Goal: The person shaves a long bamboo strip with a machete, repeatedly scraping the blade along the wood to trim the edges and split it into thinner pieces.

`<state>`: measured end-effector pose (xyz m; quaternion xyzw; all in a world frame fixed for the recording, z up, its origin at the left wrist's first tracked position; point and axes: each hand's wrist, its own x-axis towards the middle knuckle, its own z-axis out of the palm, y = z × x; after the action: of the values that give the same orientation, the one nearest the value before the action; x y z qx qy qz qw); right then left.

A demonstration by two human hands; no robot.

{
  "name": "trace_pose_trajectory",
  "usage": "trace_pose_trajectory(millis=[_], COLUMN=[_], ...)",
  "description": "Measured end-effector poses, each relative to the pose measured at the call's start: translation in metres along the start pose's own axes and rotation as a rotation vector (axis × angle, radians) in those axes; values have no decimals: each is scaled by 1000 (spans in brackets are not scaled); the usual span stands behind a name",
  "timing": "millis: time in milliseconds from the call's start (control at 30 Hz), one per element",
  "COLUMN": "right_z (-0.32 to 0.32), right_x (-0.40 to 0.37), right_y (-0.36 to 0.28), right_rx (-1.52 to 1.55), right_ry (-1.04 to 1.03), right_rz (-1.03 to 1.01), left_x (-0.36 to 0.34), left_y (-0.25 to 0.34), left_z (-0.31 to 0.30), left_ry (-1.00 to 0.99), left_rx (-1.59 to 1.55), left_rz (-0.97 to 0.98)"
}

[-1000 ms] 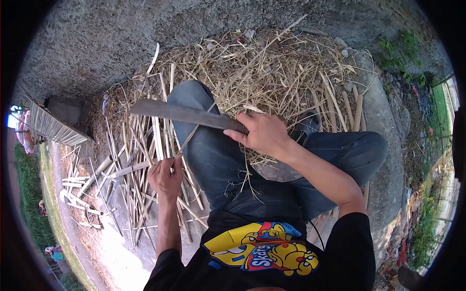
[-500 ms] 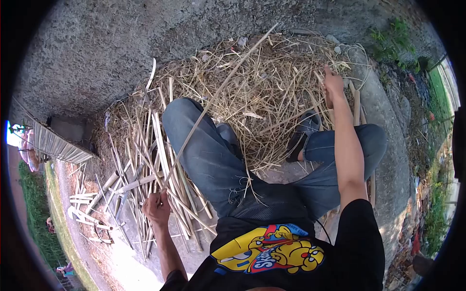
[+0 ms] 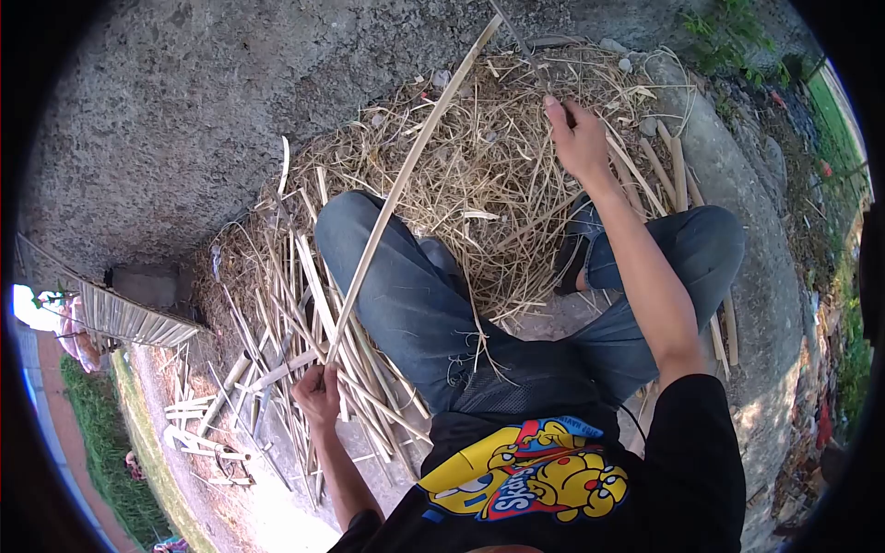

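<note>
Holds the long strip by its near end in the left hand's closed grip, lower left of the frame, beside loose strips. Hidden inside that fist at the end. Points diagonally up and right, over the trouser leg, toward top centre. Grips a thin blade with the right hand, upper centre; handle mostly hidden.

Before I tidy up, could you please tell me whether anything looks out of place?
Pale curly fibres lie on the lap, odd on clothing, and the strips left of the legs lie criss-crossed rather than neatly stacked.
</note>
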<state>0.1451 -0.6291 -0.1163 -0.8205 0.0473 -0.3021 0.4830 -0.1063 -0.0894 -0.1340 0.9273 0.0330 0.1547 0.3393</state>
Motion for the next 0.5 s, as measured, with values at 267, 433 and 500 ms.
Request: trace_pose_trajectory(millis=[267, 433, 500], right_z=[22, 8, -3], right_x=[-65, -16, -9], right_y=[-67, -27, -3], right_rx=[-342, -439, -504], right_ry=[-590, -449, -438], right_rz=[-157, -2, -47], left_x=[9, -3, 3], left_y=[26, -5, 7], left_z=[-7, -17, -14], left_ry=[37, 87, 45], left_rx=[119, 130, 238], left_rz=[89, 37, 154])
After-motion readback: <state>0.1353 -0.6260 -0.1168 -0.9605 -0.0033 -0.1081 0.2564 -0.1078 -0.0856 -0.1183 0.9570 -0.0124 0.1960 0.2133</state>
